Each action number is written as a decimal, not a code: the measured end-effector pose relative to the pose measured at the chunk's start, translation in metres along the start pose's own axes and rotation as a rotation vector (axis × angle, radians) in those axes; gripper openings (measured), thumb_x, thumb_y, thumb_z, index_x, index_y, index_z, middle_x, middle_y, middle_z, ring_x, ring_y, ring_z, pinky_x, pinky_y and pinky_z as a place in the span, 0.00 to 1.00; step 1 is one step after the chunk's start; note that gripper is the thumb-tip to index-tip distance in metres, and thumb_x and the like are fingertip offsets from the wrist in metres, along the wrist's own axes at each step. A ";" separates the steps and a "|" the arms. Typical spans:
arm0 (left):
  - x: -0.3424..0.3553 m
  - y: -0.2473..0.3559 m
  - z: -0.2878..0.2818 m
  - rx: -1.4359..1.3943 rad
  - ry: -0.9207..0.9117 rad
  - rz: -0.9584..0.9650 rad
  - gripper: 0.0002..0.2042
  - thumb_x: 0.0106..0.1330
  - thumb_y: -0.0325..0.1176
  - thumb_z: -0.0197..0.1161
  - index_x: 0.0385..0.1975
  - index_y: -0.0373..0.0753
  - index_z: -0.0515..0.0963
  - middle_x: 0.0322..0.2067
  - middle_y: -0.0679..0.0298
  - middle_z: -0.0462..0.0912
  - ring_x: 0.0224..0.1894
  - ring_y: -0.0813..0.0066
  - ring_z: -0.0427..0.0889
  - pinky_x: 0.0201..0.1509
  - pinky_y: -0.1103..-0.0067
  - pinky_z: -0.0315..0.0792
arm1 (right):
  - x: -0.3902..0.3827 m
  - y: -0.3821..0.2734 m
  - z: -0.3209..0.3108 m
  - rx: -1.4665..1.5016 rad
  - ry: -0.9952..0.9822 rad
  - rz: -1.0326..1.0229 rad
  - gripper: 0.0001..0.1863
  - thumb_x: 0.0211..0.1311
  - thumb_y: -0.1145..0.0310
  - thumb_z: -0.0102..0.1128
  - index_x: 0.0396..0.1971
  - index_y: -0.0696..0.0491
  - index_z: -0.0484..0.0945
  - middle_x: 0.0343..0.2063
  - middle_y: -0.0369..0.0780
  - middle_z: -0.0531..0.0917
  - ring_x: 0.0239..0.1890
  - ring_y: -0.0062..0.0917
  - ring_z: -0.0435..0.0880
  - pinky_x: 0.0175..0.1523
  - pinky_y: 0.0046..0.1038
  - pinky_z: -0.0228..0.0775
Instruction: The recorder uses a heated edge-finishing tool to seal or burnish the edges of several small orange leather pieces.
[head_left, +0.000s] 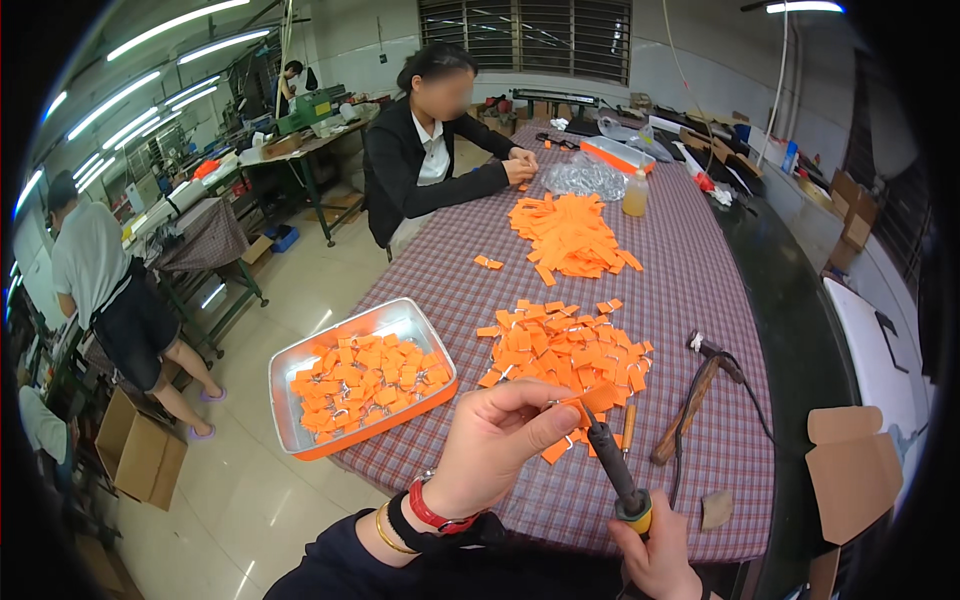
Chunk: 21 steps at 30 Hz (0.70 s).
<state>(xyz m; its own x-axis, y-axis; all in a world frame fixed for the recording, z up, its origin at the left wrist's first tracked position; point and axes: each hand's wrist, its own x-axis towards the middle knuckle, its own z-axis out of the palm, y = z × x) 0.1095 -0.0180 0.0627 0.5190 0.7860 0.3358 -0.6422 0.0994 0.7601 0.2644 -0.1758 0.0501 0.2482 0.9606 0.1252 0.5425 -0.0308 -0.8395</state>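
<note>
Between the thumb and fingers of my left hand (500, 435) is a small orange strap tab (603, 397), pinched above the table. My right hand (658, 550) grips the yellow handle of a soldering iron (618, 470), its dark barrel pointing up and left. The iron's tip end is close to the tab; whether they touch I cannot tell. Just beyond my hands lies a heap of orange tabs with metal rings (575, 345). To the left stands an orange-sided metal tray (290, 433) holding many similar tabs.
Farther back are a pile of flat orange strips (570, 235), a bag of metal rings (585, 178) and a bottle of yellow liquid (636, 192). A wooden-handled hammer (690, 405) lies right, beside a cord. A co-worker (425, 160) sits at the table's far left side.
</note>
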 end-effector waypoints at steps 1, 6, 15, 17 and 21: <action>0.000 0.000 0.000 0.009 -0.003 0.008 0.09 0.58 0.22 0.62 0.39 0.30 0.77 0.38 0.59 0.80 0.41 0.76 0.79 0.49 0.81 0.73 | 0.000 0.000 0.000 0.000 0.000 -0.002 0.08 0.56 0.70 0.57 0.30 0.56 0.68 0.20 0.46 0.72 0.23 0.40 0.74 0.29 0.34 0.64; 0.000 0.001 0.004 0.098 0.012 0.061 0.08 0.59 0.21 0.61 0.38 0.30 0.77 0.35 0.62 0.79 0.40 0.77 0.78 0.48 0.82 0.72 | -0.001 0.002 0.000 -0.009 0.008 -0.025 0.08 0.56 0.70 0.57 0.30 0.56 0.68 0.20 0.46 0.73 0.21 0.37 0.74 0.28 0.32 0.65; 0.000 -0.005 0.014 0.196 -0.040 -0.059 0.07 0.59 0.21 0.60 0.37 0.30 0.76 0.32 0.67 0.77 0.33 0.86 0.73 0.36 0.88 0.68 | -0.007 0.029 -0.013 0.371 0.234 0.071 0.07 0.57 0.73 0.54 0.29 0.55 0.65 0.17 0.34 0.69 0.14 0.13 0.66 0.17 0.15 0.55; -0.008 -0.011 0.022 0.118 -0.090 -0.213 0.06 0.59 0.22 0.61 0.36 0.31 0.77 0.31 0.67 0.77 0.31 0.88 0.73 0.34 0.90 0.67 | 0.013 0.004 -0.025 0.743 0.169 0.146 0.08 0.56 0.77 0.56 0.31 0.55 0.65 0.27 0.40 0.76 0.22 0.17 0.70 0.29 0.20 0.65; -0.011 -0.019 0.030 0.042 -0.183 -0.409 0.07 0.59 0.22 0.61 0.37 0.31 0.77 0.32 0.66 0.79 0.32 0.88 0.75 0.35 0.91 0.69 | 0.026 -0.018 -0.033 0.890 0.093 0.071 0.13 0.54 0.81 0.58 0.31 0.55 0.62 0.33 0.45 0.78 0.25 0.17 0.73 0.31 0.18 0.68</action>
<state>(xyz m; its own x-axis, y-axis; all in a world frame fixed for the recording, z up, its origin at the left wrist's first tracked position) 0.1326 -0.0470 0.0613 0.8191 0.5662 0.0925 -0.3419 0.3521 0.8713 0.2875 -0.1596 0.0858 0.3421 0.9373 0.0672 -0.2901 0.1734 -0.9411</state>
